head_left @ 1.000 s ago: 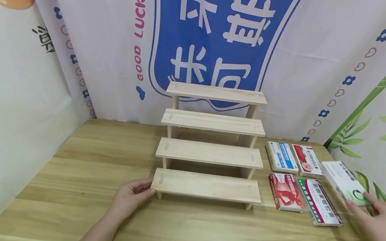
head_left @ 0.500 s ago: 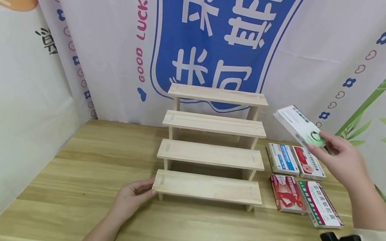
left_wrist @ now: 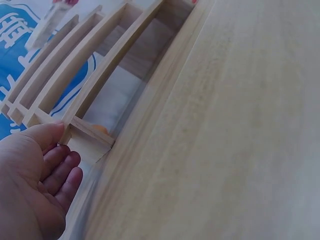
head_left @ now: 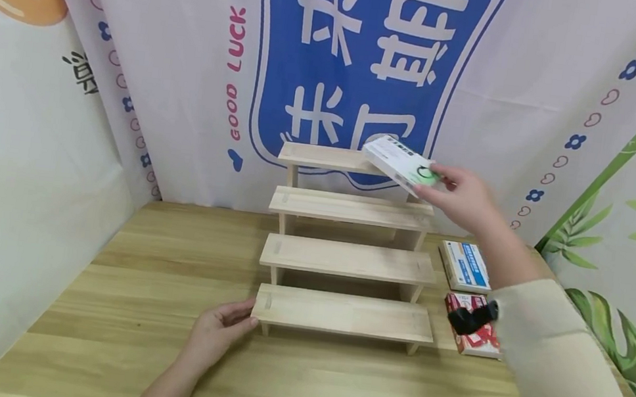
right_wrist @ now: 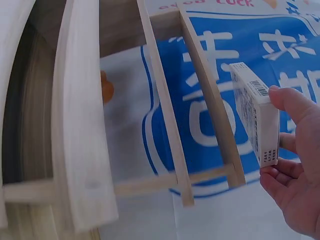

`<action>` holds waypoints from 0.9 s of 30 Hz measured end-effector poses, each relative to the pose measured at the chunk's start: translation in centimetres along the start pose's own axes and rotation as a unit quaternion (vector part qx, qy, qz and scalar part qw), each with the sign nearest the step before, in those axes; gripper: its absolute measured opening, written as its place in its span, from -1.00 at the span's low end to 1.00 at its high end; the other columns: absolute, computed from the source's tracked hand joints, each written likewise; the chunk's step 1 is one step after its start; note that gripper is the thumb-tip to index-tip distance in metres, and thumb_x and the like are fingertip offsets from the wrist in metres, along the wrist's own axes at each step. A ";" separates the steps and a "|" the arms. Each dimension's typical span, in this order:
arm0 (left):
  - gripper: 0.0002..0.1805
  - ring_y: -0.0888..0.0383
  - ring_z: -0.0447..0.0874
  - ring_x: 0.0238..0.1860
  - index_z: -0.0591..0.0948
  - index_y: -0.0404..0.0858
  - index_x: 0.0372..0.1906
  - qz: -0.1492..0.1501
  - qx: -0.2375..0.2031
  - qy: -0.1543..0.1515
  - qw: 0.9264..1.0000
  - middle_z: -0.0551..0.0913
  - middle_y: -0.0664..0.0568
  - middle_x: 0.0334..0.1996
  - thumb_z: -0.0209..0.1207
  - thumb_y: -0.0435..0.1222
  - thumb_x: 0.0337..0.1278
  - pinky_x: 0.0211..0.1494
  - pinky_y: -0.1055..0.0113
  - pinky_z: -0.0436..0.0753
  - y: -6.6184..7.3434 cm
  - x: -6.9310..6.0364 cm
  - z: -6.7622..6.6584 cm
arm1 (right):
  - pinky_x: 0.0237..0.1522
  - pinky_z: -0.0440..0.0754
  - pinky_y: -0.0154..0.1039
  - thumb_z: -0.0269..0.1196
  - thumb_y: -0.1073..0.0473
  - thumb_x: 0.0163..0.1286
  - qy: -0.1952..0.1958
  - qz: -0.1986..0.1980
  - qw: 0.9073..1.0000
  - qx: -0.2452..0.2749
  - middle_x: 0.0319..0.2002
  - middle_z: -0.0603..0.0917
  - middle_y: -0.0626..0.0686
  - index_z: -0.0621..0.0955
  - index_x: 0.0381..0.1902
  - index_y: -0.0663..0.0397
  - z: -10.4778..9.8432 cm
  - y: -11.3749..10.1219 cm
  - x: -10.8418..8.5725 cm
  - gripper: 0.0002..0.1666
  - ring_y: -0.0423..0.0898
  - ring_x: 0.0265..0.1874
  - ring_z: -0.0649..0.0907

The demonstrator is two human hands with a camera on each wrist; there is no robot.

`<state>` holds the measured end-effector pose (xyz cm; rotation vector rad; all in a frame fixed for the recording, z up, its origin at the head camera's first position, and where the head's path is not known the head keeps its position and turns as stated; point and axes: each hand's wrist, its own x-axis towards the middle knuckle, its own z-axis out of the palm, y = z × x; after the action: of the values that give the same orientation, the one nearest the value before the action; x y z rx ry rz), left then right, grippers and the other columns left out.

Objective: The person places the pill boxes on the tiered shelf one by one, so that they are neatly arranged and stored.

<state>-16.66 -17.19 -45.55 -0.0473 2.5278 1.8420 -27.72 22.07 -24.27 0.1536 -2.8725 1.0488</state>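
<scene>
A pale wooden stepped display rack [head_left: 342,311] with several tiers stands on the table. At the left end of its lowest tier, my left hand [head_left: 216,335] pinches the board corner, thumb on the edge and fingers curled beside it, as the left wrist view [left_wrist: 35,185] shows. My right hand [head_left: 461,196] grips a white and green medicine box [head_left: 397,160] by its right end. That box is tilted, over the right part of the top tier. In the right wrist view the box [right_wrist: 255,112] appears beside the top board, thumb on one side and fingers on the other.
Right of the rack lie a blue and white medicine box [head_left: 466,267] and a red one [head_left: 470,340], partly covered by the right sleeve [head_left: 560,361] and its black clip. A printed cloth [head_left: 201,78] hangs behind the wooden table [head_left: 167,259].
My right hand has lifted the white and green box from the table's right side and carried it left to the top tier. My left hand stays on the lowest tier.
</scene>
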 end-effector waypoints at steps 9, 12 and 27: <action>-0.58 -0.03 0.68 0.11 0.64 -0.31 0.07 0.014 0.000 0.008 1.000 0.67 -0.14 0.12 0.37 -0.31 0.06 0.10 0.37 0.70 0.0 -0.2 0.0 | -0.10 0.54 -0.17 0.29 -0.27 0.24 -0.024 -0.020 1.000 0.002 0.19 0.51 0.18 0.37 0.43 -0.06 3.0 -3.6 4.0 -0.12 0.05 0.04 0.46; -0.57 -0.05 0.68 0.11 0.64 -0.32 0.07 0.019 0.001 0.009 1.000 0.67 -0.15 0.11 0.38 -0.30 0.06 0.10 0.34 0.71 0.1 -0.2 0.0 | 0.05 0.56 -0.06 0.28 -0.28 0.25 -0.032 -0.019 0.999 -0.008 0.27 0.48 0.18 0.36 0.43 -0.09 3.6 -4.7 4.7 -0.13 0.07 0.11 0.46; -0.58 -0.06 0.69 0.10 0.64 -0.35 0.06 0.021 -0.009 0.012 1.000 0.68 -0.17 0.09 0.38 -0.30 0.07 0.10 0.32 0.71 0.0 -0.2 0.1 | 0.33 0.47 0.09 0.23 -0.26 0.32 -0.039 -0.020 0.999 -0.022 0.41 0.38 0.15 0.32 0.46 -0.09 5.2 -6.1 6.1 -0.16 0.13 0.35 0.40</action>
<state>-16.46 -17.06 -45.63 -0.0177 2.5470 1.8905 -33.26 13.63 -23.67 0.2542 -2.9468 0.9929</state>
